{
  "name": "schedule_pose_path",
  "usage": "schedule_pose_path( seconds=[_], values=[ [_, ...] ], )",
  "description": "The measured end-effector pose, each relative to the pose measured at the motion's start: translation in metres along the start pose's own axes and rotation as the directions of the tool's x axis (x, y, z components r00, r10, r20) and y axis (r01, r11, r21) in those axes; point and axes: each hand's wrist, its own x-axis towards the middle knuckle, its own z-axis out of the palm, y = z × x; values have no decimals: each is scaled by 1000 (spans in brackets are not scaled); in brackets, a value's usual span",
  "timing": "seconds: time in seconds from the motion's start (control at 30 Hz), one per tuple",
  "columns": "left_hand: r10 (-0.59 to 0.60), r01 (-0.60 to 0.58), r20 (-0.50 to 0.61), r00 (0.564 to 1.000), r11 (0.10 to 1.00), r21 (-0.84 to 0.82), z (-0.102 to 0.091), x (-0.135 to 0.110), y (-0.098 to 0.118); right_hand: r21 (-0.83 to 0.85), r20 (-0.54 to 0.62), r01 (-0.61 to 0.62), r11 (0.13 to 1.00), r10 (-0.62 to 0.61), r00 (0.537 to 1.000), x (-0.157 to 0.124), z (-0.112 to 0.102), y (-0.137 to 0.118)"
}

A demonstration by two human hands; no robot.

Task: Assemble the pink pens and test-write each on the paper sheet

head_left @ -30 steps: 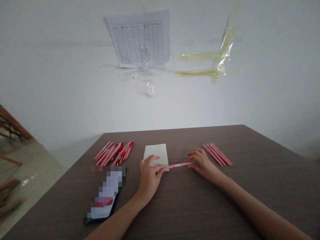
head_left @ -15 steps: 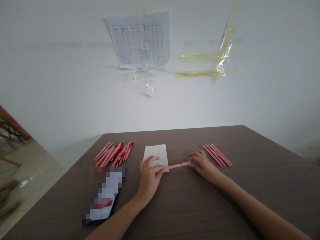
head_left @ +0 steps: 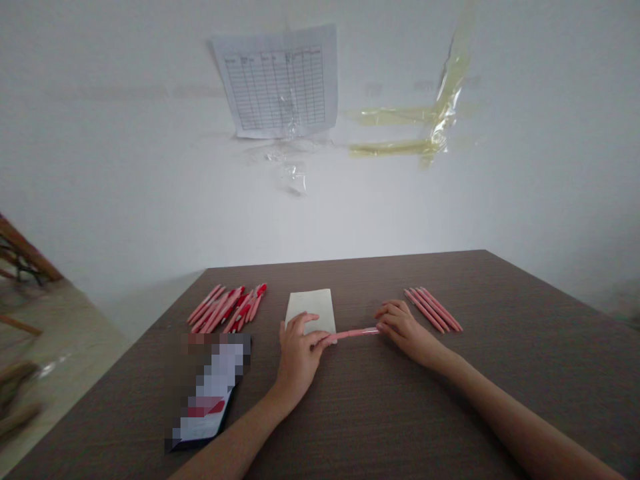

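Note:
A pink pen [head_left: 353, 333] lies crosswise between my two hands, just above the table. My left hand [head_left: 299, 350] pinches its left end between thumb and finger, with the other fingers over a cream notepad [head_left: 313, 303]. At the pen's right end, which looks clear or whitish, the fingers of my right hand [head_left: 400, 328] are closed; their tips partly hide that end. Right of that hand lies a small row of pink pens [head_left: 433, 309], side by side. On the left is a looser pile of pink pens [head_left: 227, 309], some with red parts.
A phone-like device [head_left: 210, 397], partly pixelated, lies at the front left of the brown table [head_left: 365, 427]. Behind the table rises a white wall [head_left: 165, 187] with a taped printed sheet [head_left: 283, 83] and strips of yellowish tape [head_left: 395, 148].
Both hands keep their hold on the pen. The pen's right end has tilted very slightly, and my right fingers have shifted a little. The view has moved slightly.

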Motion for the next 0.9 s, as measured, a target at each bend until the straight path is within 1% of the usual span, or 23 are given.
schedule_pose_path(
  seconds=[0.1,0.43,0.63,0.9],
  values=[
    [9,-9,-8,1000,1000,-6,1,0,-1,8,-3,-5,1000,5,1000,0,-1,1],
    [-41,41,29,999,999,1,0,-1,1,-3,-46,-12,1000,11,999,0,0,4],
    [-65,65,28,997,998,4,0,-1,1,-22,-59,-24,999,23,998,0,-7,5],
    [-99,99,12,995,995,17,0,0,2,-86,-104,-29,996,20,994,1,-15,14]
  ],
)
